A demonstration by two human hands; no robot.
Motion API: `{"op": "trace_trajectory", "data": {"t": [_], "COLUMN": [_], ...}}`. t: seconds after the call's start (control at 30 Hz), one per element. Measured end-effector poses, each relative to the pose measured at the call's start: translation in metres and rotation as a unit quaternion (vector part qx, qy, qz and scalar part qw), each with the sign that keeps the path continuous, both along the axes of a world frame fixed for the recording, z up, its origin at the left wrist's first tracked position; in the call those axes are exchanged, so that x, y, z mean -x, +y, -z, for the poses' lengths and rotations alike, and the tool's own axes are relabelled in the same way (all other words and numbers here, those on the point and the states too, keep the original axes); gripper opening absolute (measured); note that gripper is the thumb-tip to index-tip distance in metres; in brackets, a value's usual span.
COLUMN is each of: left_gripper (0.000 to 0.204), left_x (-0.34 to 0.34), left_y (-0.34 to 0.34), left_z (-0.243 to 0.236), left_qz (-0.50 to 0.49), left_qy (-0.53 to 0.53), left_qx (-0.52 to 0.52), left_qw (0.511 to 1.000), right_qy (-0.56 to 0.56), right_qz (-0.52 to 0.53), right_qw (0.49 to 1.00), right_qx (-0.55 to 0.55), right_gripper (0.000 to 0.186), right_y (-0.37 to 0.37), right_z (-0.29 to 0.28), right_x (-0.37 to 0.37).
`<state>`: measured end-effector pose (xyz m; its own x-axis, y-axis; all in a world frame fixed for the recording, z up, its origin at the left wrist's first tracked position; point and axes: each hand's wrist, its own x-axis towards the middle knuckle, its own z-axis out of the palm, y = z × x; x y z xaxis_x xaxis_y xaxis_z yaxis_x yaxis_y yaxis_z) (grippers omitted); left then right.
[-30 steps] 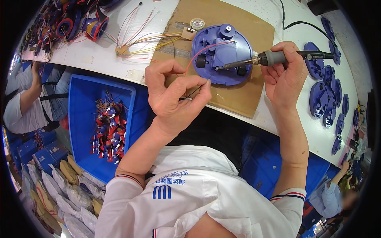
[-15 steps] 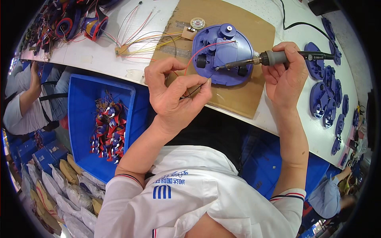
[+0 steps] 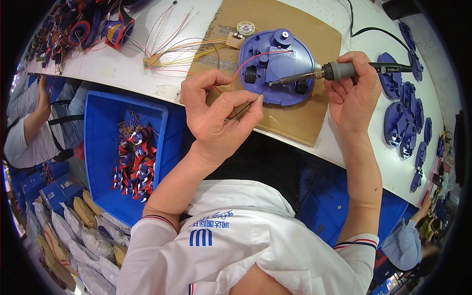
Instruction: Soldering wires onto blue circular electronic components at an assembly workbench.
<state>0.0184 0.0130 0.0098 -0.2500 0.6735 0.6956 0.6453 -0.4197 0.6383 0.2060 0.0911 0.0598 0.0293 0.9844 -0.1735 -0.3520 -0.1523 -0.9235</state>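
Note:
My right hand (image 3: 355, 91) is closed around the dark grip of a soldering iron (image 3: 339, 72). The iron's metal tip lies over the lower middle of a purple plastic base (image 3: 288, 73) with small black wheels. Thumb and forefinger of my left hand (image 3: 221, 110) pinch a thin black wire (image 3: 239, 112) just beside the base's near edge. From the base's top a red wire (image 3: 236, 73) curves over to my left hand. Whether the iron's tip touches the wire's end is too small to tell. Beneath the base lies a sheet of brown cardboard (image 3: 314, 37).
A small circuit board (image 3: 152, 61) with several coloured wires lies left of the cardboard, near a round clear-rimmed part (image 3: 246, 28). Several purple bases (image 3: 395, 123) stand at the right. A blue bin (image 3: 125, 101) below the table's left edge holds red-and-blue parts. Other people work at both sides.
Almost nothing differs. My left hand and the purple base have shifted very slightly to the right; the soldering iron stays at nearly the same spot.

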Motion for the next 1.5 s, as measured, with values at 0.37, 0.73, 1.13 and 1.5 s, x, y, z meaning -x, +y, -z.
{"op": "trace_trajectory", "data": {"t": [0.37, 0.73, 1.13, 1.5], "left_gripper": [0.018, 0.019, 0.019, 0.016], "left_x": [-0.001, 0.000, -0.004, -0.006], "left_y": [0.001, 0.001, -0.002, -0.002], "left_z": [0.001, 0.001, -0.004, -0.009], "left_qz": [0.002, 0.003, 0.001, -0.009], "left_qy": [-0.009, 0.000, 0.002, -0.002], "left_qx": [-0.005, -0.009, 0.026, 0.074], "left_qw": [1.000, 1.000, 1.000, 0.997], "right_qy": [-0.011, 0.016, 0.064, 0.101], "right_qz": [0.047, 0.059, 0.071, 0.089], "right_qw": [0.999, 0.998, 0.995, 0.990], "right_qx": [-0.010, -0.027, -0.030, -0.037], "right_gripper": [0.022, 0.021, 0.021, 0.020], "right_y": [0.004, 0.008, 0.019, 0.019], "right_z": [-0.005, -0.005, -0.001, -0.009], "right_x": [-0.002, -0.007, -0.027, -0.022]}}
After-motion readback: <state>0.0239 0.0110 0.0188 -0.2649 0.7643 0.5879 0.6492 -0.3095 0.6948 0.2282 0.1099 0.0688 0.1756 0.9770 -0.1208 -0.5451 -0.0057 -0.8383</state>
